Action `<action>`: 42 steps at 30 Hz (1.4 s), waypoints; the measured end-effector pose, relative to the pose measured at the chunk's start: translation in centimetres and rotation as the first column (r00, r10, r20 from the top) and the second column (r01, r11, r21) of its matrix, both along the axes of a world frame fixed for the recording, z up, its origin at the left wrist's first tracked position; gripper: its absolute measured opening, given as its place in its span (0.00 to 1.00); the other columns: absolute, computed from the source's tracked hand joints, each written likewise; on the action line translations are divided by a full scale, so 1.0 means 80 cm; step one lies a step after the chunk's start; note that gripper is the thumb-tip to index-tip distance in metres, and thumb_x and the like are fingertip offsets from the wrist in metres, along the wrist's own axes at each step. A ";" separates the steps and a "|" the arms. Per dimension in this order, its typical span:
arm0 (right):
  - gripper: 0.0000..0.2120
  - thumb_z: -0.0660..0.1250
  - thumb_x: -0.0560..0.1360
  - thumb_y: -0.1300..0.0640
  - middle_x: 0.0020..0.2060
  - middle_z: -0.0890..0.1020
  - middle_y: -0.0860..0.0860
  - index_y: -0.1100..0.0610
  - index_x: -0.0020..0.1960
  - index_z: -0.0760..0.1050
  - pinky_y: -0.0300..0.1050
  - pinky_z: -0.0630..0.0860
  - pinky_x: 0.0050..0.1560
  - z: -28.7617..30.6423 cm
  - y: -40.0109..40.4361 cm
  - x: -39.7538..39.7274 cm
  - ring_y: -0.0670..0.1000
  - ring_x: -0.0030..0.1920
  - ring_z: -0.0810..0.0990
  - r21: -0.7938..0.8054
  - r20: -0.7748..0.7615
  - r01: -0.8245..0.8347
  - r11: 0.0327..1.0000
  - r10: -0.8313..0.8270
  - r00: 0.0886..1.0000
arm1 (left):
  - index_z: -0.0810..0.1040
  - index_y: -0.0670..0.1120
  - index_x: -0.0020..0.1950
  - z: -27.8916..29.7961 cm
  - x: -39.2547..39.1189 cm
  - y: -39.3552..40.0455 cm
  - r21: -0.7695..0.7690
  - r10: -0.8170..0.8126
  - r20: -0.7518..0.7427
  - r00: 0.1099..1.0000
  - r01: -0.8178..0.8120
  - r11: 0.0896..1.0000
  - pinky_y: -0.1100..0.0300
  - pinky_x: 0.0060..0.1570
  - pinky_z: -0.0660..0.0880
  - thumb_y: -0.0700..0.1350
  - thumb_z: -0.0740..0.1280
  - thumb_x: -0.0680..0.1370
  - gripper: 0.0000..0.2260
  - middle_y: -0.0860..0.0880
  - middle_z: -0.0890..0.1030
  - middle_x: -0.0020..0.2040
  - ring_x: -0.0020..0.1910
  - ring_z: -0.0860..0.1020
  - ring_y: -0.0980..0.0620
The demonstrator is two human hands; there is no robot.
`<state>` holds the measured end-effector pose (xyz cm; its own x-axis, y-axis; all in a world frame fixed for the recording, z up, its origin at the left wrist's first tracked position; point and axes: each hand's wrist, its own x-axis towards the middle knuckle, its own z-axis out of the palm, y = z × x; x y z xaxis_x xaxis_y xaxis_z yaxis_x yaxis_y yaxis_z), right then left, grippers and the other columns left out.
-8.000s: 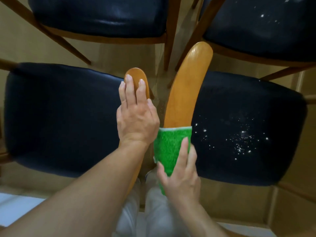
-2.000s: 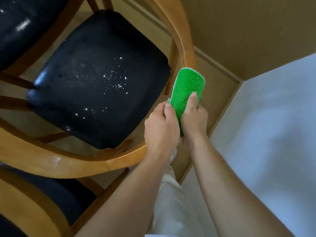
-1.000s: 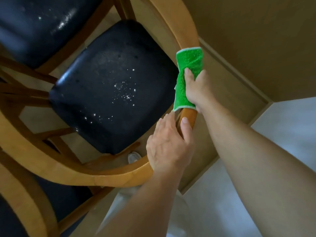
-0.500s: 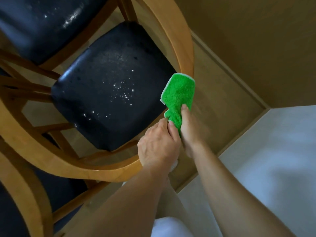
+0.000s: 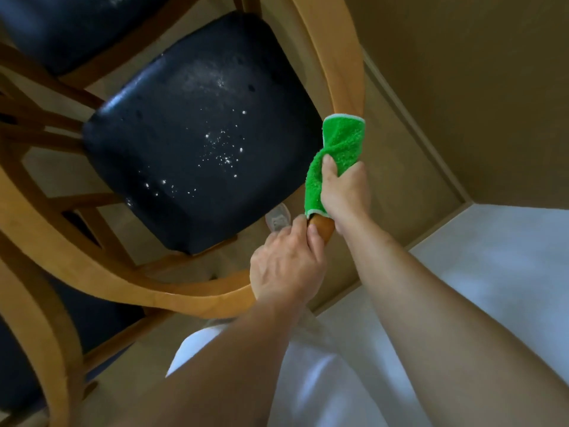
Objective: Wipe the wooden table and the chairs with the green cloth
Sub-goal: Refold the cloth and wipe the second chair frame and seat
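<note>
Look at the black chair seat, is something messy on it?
Yes. White specks lie scattered across the black seat, like crumbs or dust, so it looks dirty. The right hand grips the green cloth around the wooden armrest, not the seat.

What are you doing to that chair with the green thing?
A person is wiping a wooden chair. The right hand has the green cloth wrapped round the curved wooden armrest and grips it there. The left hand holds the same rail just below the cloth, steadying the chair. The black seat has white specks on it, so it looks not yet wiped.
</note>
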<state>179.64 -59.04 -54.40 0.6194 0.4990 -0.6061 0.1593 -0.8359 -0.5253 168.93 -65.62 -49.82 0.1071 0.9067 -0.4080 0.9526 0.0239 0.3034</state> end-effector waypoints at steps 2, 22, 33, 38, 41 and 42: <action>0.23 0.62 0.78 0.42 0.55 0.79 0.54 0.59 0.62 0.67 0.49 0.74 0.47 -0.008 0.024 0.011 0.57 0.52 0.80 0.001 0.098 -0.092 0.996 0.092 0.991 | 0.78 0.55 0.56 -0.001 -0.001 0.001 -0.006 -0.007 -0.015 1.000 0.006 1.000 0.59 0.33 0.69 0.55 0.51 0.80 0.17 0.55 0.82 0.40 0.37 0.79 0.53; 0.19 0.66 0.77 0.46 0.42 0.75 0.42 0.58 0.60 0.69 0.20 0.66 0.32 -0.014 0.018 0.024 0.35 0.37 0.76 0.046 0.111 -0.114 0.992 0.108 0.988 | 0.59 0.60 0.73 0.004 -0.004 0.013 -0.377 -0.056 0.032 0.998 0.064 0.924 0.56 0.63 0.67 0.63 0.33 0.77 0.29 0.59 0.72 0.66 0.62 0.72 0.56; 0.44 0.70 0.74 0.47 0.67 0.68 0.54 0.55 0.78 0.47 0.40 0.71 0.50 -0.009 0.125 0.065 0.50 0.62 0.73 0.061 0.259 -0.435 0.898 0.406 0.876 | 0.65 0.60 0.72 0.012 -0.002 0.021 -0.403 0.006 -0.008 1.000 -0.009 0.915 0.60 0.58 0.69 0.64 0.33 0.76 0.32 0.61 0.76 0.62 0.58 0.73 0.58; 0.48 0.69 0.74 0.43 0.76 0.57 0.59 0.64 0.78 0.44 0.49 0.61 0.70 -0.009 0.217 0.083 0.58 0.74 0.61 -0.050 0.370 -0.641 0.766 0.611 0.700 | 0.72 0.60 0.66 0.016 0.001 0.021 -0.389 0.056 -0.058 0.997 -0.074 0.918 0.61 0.51 0.72 0.64 0.40 0.78 0.27 0.60 0.80 0.54 0.50 0.76 0.59; 0.45 0.66 0.73 0.37 0.71 0.67 0.57 0.62 0.77 0.53 0.48 0.67 0.63 -0.005 0.251 0.094 0.56 0.68 0.69 0.026 0.338 -0.686 0.727 0.640 0.690 | 0.75 0.59 0.51 0.010 0.009 0.041 -0.429 0.244 -0.021 0.970 -0.229 0.874 0.61 0.47 0.75 0.67 0.43 0.76 0.24 0.59 0.79 0.43 0.40 0.75 0.61; 0.41 0.65 0.73 0.35 0.67 0.71 0.54 0.60 0.75 0.58 0.46 0.69 0.58 -0.005 0.256 0.098 0.54 0.64 0.73 0.081 0.310 -0.669 0.739 0.620 0.721 | 0.75 0.57 0.45 0.004 0.019 0.058 -0.444 0.322 0.009 0.947 -0.285 0.849 0.58 0.45 0.76 0.66 0.45 0.77 0.22 0.57 0.78 0.39 0.37 0.75 0.61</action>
<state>187.52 -38.52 -54.77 0.2210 0.9132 -0.3424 0.7683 -0.3792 -0.5157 170.48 -61.00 -49.47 -0.0956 0.6342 -0.7673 0.8494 0.4539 0.2693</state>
